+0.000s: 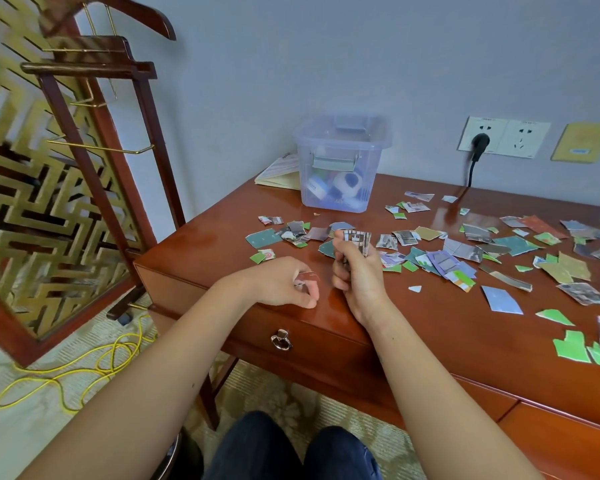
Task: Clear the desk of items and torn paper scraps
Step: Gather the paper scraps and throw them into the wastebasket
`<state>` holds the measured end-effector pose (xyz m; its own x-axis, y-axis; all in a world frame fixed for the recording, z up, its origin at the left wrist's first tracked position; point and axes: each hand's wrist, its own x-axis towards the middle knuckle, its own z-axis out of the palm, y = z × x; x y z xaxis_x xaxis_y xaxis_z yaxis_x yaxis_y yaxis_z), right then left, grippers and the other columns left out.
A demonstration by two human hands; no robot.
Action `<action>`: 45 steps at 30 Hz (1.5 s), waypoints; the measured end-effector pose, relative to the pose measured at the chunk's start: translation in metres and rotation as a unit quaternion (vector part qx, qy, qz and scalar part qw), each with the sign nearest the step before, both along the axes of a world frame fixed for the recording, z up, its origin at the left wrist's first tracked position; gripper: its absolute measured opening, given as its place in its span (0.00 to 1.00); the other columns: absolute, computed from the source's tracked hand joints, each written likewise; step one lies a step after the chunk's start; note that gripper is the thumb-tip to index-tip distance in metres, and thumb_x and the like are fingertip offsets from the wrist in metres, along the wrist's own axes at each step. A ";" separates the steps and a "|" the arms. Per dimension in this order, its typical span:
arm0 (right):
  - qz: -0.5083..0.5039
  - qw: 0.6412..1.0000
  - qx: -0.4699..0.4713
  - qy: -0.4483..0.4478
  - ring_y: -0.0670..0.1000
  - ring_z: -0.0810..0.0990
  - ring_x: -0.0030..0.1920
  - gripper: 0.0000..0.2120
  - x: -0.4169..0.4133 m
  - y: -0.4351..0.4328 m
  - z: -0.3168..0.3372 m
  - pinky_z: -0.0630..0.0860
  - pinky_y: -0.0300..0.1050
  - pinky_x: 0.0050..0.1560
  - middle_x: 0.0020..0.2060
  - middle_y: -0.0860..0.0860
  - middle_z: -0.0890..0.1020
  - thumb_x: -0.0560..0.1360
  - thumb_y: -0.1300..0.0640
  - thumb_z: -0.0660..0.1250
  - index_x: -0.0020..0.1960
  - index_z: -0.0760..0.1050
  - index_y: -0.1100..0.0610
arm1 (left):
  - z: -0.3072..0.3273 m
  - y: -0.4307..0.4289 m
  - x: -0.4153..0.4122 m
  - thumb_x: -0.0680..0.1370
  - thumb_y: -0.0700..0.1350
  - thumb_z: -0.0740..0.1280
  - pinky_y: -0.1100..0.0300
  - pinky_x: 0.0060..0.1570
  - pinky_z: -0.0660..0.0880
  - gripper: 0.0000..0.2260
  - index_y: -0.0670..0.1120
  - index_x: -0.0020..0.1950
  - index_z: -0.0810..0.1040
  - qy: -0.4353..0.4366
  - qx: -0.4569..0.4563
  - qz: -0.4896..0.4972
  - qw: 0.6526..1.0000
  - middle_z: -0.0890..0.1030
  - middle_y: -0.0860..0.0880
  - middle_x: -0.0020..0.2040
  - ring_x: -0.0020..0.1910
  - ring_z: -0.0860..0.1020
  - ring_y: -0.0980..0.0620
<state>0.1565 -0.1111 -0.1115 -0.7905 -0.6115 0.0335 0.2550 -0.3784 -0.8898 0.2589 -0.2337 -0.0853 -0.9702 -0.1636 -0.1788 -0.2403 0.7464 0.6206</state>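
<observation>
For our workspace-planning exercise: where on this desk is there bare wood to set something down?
Bare: the left corner of the desk, between its edge, the plastic box and the left hand; also the front-edge strip from the right hand to the blue scrap. Crowded: torn scraps cover the middle and right.

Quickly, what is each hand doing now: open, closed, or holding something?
Left hand: pinches a small paper scrap.
Right hand: grips a bundle of scraps.
</observation>
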 end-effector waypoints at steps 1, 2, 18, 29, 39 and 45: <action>0.000 1.000 0.004 0.002 0.47 0.57 0.25 0.04 0.000 0.000 0.000 0.52 0.39 0.24 0.30 0.50 0.66 0.76 0.63 0.65 0.48 0.72 0.56 | 0.000 0.000 -0.001 0.73 0.44 0.73 0.55 0.46 0.74 0.03 0.47 0.46 0.83 -0.002 -0.006 -0.002 1.000 0.80 0.52 0.40 0.39 0.75 0.55; 0.000 1.000 0.007 0.004 0.47 0.57 0.25 0.04 0.001 0.001 0.000 0.52 0.39 0.24 0.29 0.49 0.66 0.76 0.63 0.65 0.49 0.73 0.56 | 0.000 0.000 -0.001 0.73 0.44 0.72 0.51 0.49 0.75 0.02 0.47 0.45 0.83 -0.002 -0.011 -0.004 1.000 0.82 0.51 0.41 0.40 0.77 0.53; 0.004 1.000 0.016 0.013 0.47 0.57 0.25 0.09 0.004 0.002 0.003 0.51 0.40 0.25 0.29 0.49 0.69 0.77 0.64 0.64 0.39 0.71 0.54 | 0.000 0.002 0.003 0.79 0.44 0.63 0.55 0.43 0.69 0.06 0.50 0.42 0.73 -0.006 0.005 0.042 0.999 0.75 0.47 0.41 0.40 0.72 0.48; -0.001 1.000 0.015 0.024 0.48 0.60 0.24 0.08 0.003 0.003 0.001 0.56 0.38 0.23 0.30 0.52 0.70 0.78 0.61 0.64 0.41 0.68 0.59 | -0.001 0.010 0.003 0.82 0.42 0.61 0.67 0.29 0.66 0.06 0.44 0.46 0.73 0.084 0.286 0.187 0.936 0.75 0.50 0.39 0.31 0.67 0.56; -0.093 0.967 0.206 0.120 0.41 0.62 0.20 0.08 -0.031 0.063 0.014 0.59 0.34 0.21 0.26 0.45 0.66 0.77 0.61 0.64 0.42 0.68 0.51 | 0.002 0.056 -0.041 0.80 0.34 0.56 0.65 0.26 0.64 0.10 0.44 0.47 0.76 0.103 0.621 0.290 0.721 0.73 0.48 0.32 0.26 0.67 0.55; -0.088 0.865 0.416 0.267 0.41 0.72 0.24 0.03 -0.064 0.103 0.015 0.66 0.40 0.31 0.31 0.48 0.74 0.75 0.62 0.64 0.46 0.74 0.55 | 0.001 0.095 -0.074 0.80 0.37 0.55 0.66 0.22 0.55 0.11 0.46 0.45 0.75 0.075 0.484 0.247 0.836 0.63 0.52 0.29 0.24 0.58 0.57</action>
